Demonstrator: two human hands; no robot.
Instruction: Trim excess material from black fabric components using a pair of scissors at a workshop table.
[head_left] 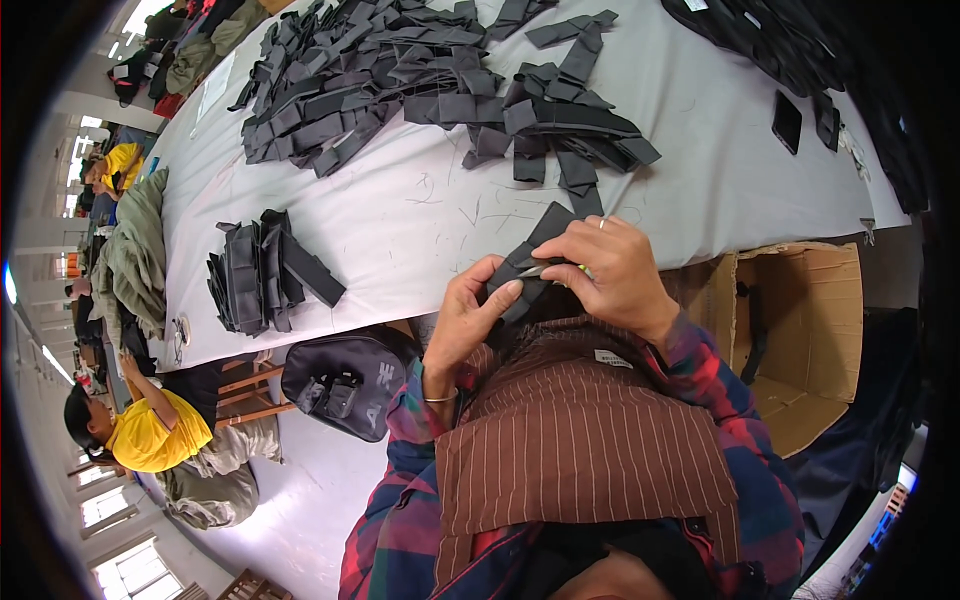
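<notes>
My left hand (pixel 465 315) pinches the lower end of a dark grey fabric strip (pixel 535 245) at the near edge of the white table (pixel 420 220). My right hand (pixel 612 270) closes over the same strip from the right and grips a small metal tool (pixel 548 269) with a yellow-green tip pressed against the cloth. The strip's upper end sticks out above my fingers. A ring shows on my right hand and a bangle on my left wrist.
A large heap of dark fabric strips (pixel 420 85) covers the far table. A neat stack of strips (pixel 262 272) lies at left. A black bag (pixel 345 380) sits on a wooden stool, an open cardboard box (pixel 800 330) at right. A person in yellow (pixel 150 430) sits at lower left.
</notes>
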